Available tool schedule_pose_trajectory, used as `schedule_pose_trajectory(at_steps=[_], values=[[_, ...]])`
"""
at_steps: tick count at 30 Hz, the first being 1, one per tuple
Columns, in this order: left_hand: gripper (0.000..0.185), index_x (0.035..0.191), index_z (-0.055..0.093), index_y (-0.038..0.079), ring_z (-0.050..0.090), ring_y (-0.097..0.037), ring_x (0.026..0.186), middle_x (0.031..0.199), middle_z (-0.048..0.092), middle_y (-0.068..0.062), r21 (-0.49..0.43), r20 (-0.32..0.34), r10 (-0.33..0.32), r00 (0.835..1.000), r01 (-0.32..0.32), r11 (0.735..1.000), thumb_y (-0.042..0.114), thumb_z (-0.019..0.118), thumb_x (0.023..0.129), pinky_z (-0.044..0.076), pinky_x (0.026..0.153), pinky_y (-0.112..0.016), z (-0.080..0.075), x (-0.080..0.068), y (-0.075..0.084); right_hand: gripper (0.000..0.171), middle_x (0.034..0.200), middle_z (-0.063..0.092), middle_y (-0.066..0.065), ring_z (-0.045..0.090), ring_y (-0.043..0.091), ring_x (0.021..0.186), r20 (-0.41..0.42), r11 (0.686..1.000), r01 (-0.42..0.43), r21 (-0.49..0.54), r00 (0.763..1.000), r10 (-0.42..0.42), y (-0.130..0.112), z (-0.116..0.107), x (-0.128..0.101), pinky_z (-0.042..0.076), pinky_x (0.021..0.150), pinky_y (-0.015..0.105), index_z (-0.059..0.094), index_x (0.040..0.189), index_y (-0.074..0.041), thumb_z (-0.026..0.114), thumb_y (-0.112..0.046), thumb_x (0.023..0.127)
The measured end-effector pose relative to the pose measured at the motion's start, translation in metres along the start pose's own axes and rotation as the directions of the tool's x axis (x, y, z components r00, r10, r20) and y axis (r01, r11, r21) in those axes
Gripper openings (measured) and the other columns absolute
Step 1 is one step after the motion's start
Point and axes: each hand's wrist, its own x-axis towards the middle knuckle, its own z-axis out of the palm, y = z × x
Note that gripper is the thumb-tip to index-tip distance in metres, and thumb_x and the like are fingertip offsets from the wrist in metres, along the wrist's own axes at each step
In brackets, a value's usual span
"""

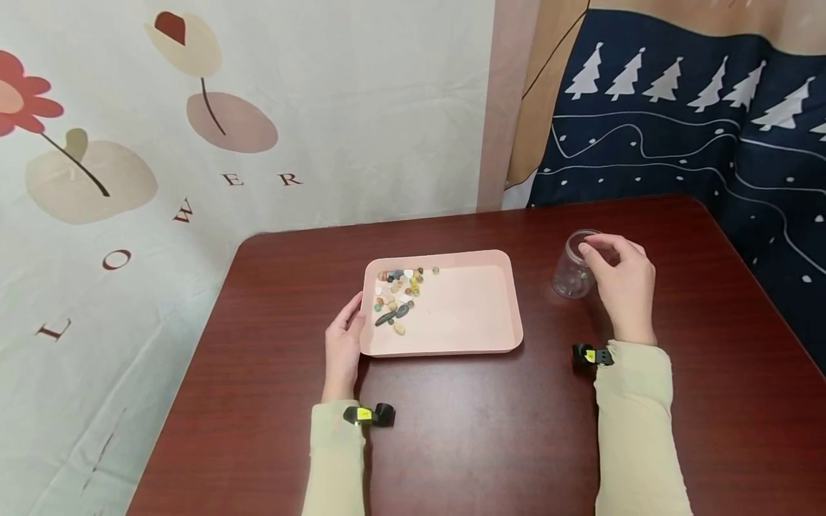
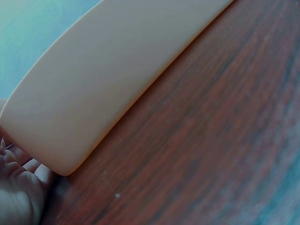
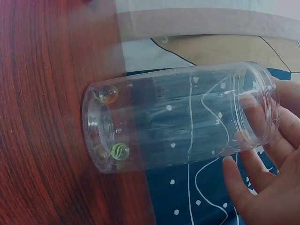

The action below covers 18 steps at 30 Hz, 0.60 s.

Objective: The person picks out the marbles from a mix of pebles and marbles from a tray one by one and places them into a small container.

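Note:
On the table lies a pink tray [image 1: 461, 308], its left side scattered with small stones and beads [image 1: 400, 294]. My left hand [image 1: 343, 344] grips the tray's left edge; in the left wrist view its fingers [image 2: 35, 166] are at the tray's end. To the right stands a clear plastic jar [image 1: 573, 271], without a lid. My right hand [image 1: 622, 283] hovers at the jar's mouth, thumb and fingertips close to the rim, with nothing visible between them. Inside the jar, at the bottom, lie a green-striped marble [image 3: 120, 151] and an orange-tinted marble [image 3: 108, 93].
The dark red-brown table [image 1: 452, 430] carries both tray and jar. Behind it hangs a pale curtain [image 1: 361, 107] with flowers and letters. A navy cloth [image 1: 671, 143] with white trees drops along the table's right edge.

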Motion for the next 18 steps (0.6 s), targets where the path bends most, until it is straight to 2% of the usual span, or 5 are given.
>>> schedule_pose_trajectory(at_steps=[9, 18], values=[[0.032, 0.122, 0.055, 0.026, 0.050, -0.010, 0.110, 0.124, 0.051, 0.006, -0.006, -0.008, 0.010, 1.000, -0.010, 1.000, 0.018, 0.051, 0.091, 0.043, 0.088, -0.028, 0.0006, 0.0012, -0.0011, 0.039, 0.109, 0.059, 0.003, 0.043, 0.017, 0.108, -0.007, 0.998, 0.057, -0.005, 0.998, -0.057, -0.0011, -0.0016, 0.0015, 0.038, 0.083, 0.040, 0.064, 0.111, -0.019, 0.056, -0.045, 0.083], [0.032, 0.122, 0.055, 0.025, 0.052, -0.012, 0.107, 0.124, 0.052, 0.004, -0.030, 0.006, 0.007, 1.000, -0.007, 1.000, 0.019, 0.051, 0.091, 0.045, 0.085, -0.029, -0.0007, 0.0010, -0.0017, 0.031, 0.103, 0.062, 0.000, 0.043, 0.011, 0.105, -0.100, 0.995, 0.099, 0.027, 0.990, -0.096, -0.0081, -0.0063, -0.0029, 0.037, 0.085, 0.037, 0.066, 0.107, -0.021, 0.057, -0.039, 0.084]])
